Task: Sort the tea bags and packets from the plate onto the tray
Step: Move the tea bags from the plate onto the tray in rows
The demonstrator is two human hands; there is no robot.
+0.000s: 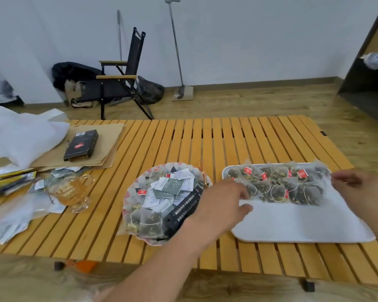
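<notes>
Beside 1 plate [125, 205], left hand [220, 203] and right hand [362, 188] flank 1 tray [292, 223].

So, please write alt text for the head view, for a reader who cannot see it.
A person's left grip reaches over a plate heaped with tea bags and packets toward a white tray whose far half holds rows of pyramid tea bags. The right grip is at the tray's right edge. Plate and tray stand on a slatted wooden table.

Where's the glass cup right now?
Head view, left side of the slatted table: the glass cup stands upright, left of the plate.
</notes>
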